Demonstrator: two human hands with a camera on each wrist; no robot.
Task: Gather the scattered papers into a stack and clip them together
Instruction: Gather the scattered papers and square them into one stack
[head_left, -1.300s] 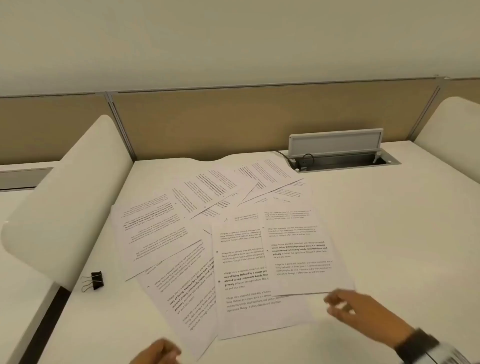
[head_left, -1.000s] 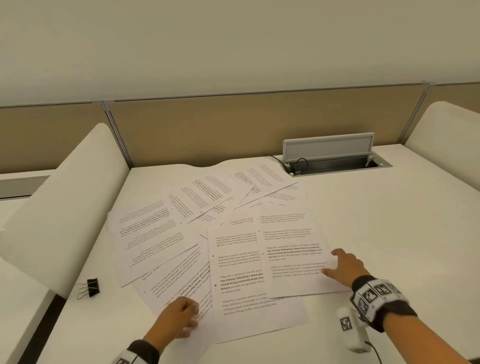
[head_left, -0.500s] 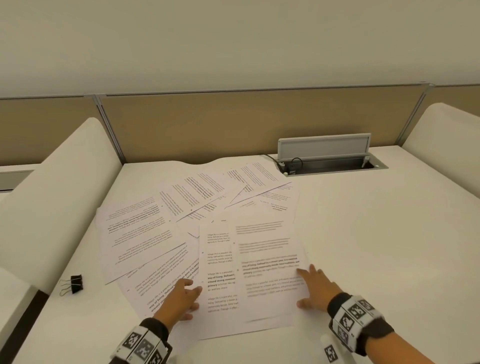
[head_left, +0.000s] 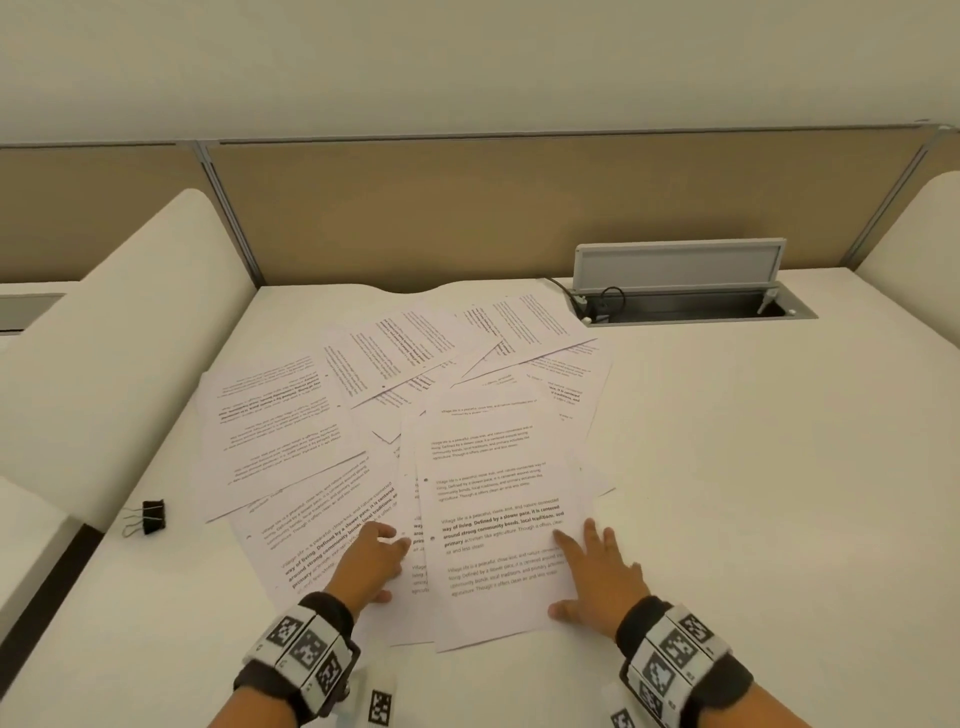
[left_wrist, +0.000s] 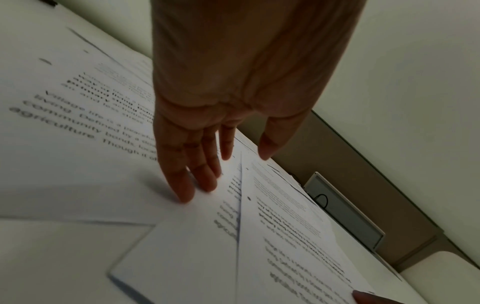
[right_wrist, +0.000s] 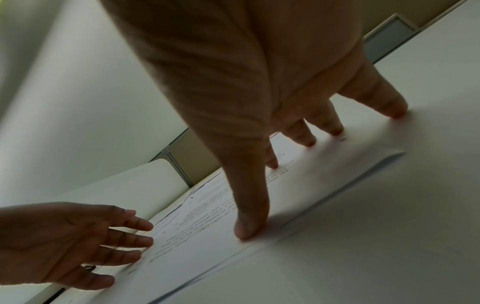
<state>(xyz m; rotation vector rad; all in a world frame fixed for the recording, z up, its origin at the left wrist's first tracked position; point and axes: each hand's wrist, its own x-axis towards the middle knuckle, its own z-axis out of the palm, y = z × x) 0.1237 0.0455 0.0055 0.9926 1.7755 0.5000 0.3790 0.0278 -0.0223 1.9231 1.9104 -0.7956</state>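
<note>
1. On the white bench, from the head view, we see the papers fanned out and overlapping, printed side up. Our left hand lies flat on the sheets at the near left of the spread, fingers straight, gripping nothing. Our right hand presses flat on the top sheet, fingers spread across its near right part. The binder clip sits on the bench well apart from both hands, left of the papers, beside a white side panel. A cable box with its lid raised stands at the far edge, just beyond the farthest sheets.
2. From the left wrist view, the left hand shows straight fingers touching the paper; the edge of the top sheet runs just beside them. This grip is open.
3. From the right wrist view, the right hand rests thumb and fingertips on the top sheet, near its right edge; nothing is pinched. The left hand lies opposite, at the sheet's other edge.
</note>
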